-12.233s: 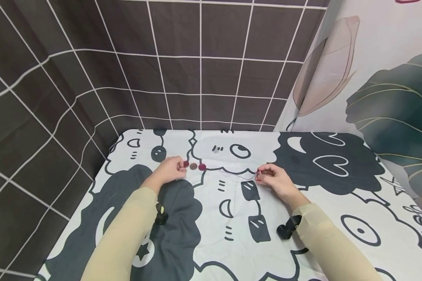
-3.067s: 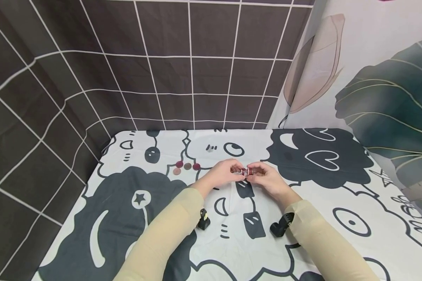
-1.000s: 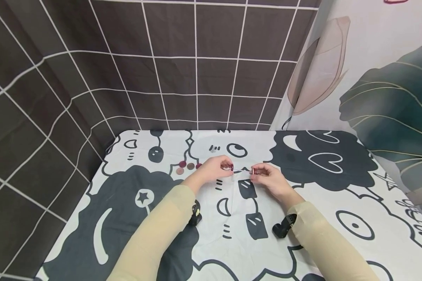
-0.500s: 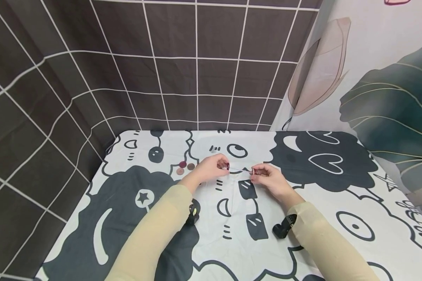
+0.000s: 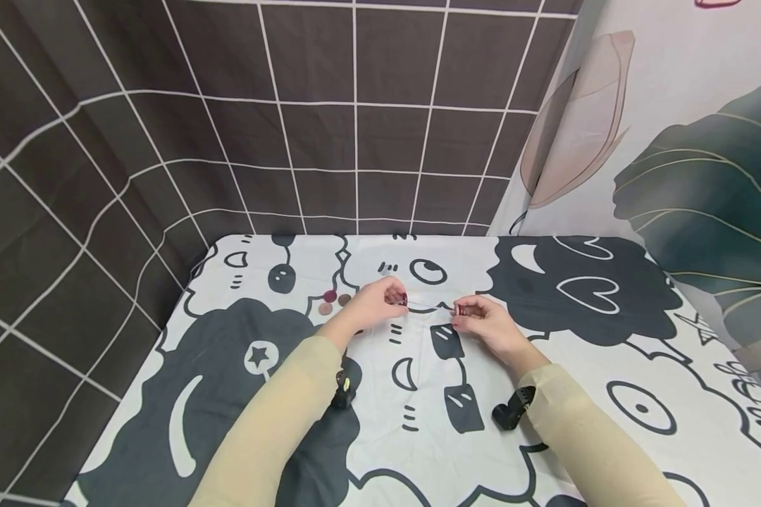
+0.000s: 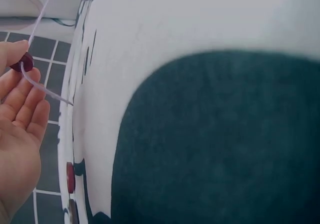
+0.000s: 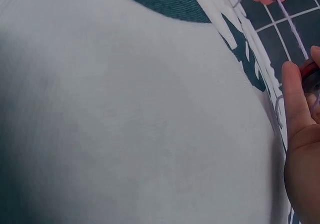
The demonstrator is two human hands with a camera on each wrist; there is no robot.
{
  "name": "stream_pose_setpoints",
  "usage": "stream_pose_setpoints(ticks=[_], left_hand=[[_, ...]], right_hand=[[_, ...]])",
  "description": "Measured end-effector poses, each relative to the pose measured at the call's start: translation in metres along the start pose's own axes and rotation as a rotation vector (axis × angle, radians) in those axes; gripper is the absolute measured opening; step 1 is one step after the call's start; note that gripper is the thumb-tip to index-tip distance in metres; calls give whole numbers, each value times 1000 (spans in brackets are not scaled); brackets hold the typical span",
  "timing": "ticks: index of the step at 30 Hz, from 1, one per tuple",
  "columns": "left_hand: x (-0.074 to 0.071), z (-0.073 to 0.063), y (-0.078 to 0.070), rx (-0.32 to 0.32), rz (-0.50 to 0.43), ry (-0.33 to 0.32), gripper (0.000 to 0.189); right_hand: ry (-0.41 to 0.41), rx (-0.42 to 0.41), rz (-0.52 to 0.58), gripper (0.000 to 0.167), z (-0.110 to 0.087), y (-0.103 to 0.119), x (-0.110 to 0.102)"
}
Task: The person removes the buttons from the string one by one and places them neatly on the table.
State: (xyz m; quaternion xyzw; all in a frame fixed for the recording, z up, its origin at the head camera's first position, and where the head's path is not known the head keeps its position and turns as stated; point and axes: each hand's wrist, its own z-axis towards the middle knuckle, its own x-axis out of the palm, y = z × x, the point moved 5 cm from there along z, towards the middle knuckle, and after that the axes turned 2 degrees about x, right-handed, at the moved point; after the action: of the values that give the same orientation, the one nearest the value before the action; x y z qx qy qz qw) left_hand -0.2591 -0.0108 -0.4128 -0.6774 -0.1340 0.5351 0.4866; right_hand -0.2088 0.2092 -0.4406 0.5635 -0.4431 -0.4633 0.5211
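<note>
Head view: note the widened gap between your hands. Compared with a few seconds earlier, when the two sit almost together, your left hand (image 5: 370, 304) now stands further to the left; your right hand (image 5: 485, 320) keeps nearly the same place. With the left, you pinch a flat, round, dark red disc (image 6: 26, 60), material unclear. With the right, you pinch a rounded dark red and black piece (image 7: 311, 75); whether it is one disc or several cannot be told.

A thin, pale lilac string (image 7: 292, 26) runs straight from one grasp to the other, and a loose tail curves away from the left-hand disc. Effect on the work: the disc now sits well apart from the right-hand piece, with string between them. This suggests sliding the disc or drawing string through it; the views do not settle which.

Beside your left hand, on the white, cartoon-printed cloth (image 5: 431, 458) of the worktop, lie a loose dark red disc (image 5: 330, 296), a pale pink disc (image 5: 325, 308) and a brown disc (image 5: 344, 300), all untouched.
</note>
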Motion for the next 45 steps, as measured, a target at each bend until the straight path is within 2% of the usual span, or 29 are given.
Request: stream_pose_setpoints(ticks=[8, 17, 24, 31, 45], left_hand=[[-1, 0, 4, 16, -23, -14, 29], [-6, -2, 8, 6, -13, -35, 28], [-9, -3, 13, -30, -16, -26, 28], [-11, 0, 15, -12, -3, -37, 28], [-15, -3, 19, -48, -26, -48, 28]], right_hand=[[-8, 5, -25, 43, 0, -1, -2], [-7, 1, -25, 43, 0, 0, -3], [-10, 20, -4, 42, 0, -4, -4], [-16, -3, 8, 42, 2, -1, -5], [-11, 0, 23, 41, 4, -2, -7]])
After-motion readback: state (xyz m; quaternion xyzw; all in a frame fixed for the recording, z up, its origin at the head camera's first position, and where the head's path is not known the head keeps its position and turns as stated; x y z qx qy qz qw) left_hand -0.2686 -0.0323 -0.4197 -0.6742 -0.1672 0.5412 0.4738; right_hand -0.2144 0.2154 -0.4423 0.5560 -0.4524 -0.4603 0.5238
